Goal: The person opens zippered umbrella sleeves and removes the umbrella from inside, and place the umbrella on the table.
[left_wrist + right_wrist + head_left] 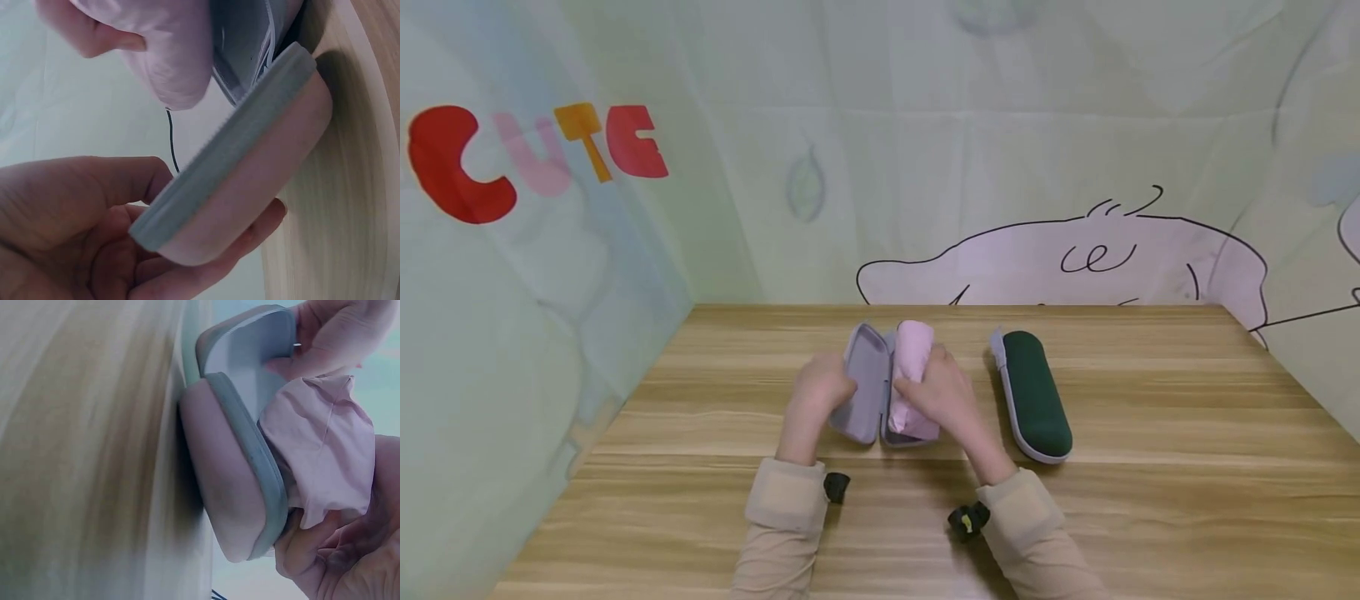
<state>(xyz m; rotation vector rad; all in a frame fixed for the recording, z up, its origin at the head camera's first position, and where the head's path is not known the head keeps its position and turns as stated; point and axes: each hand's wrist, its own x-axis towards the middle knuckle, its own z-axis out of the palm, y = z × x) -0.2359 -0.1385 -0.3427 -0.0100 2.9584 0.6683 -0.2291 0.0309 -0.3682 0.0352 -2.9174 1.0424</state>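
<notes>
A pink glasses case (225, 469) with a grey zip edge and grey lining lies unfolded on the table. My left hand (822, 385) pinches the rim of its raised lid (867, 392), thumb on the inner side and fingers behind, as the left wrist view shows. A bundle of pink cloth (913, 358) sits in and above the other half of the case. My right hand (942, 387) grips this bundle from its right side. Whatever the cloth may wrap is hidden.
A closed dark green case (1037, 396) with a grey edge and a grey tab lies to the right of my right hand. The wooden table (700, 400) ends at a printed curtain (910, 167) behind. Each forearm wears a cuff with a small black device.
</notes>
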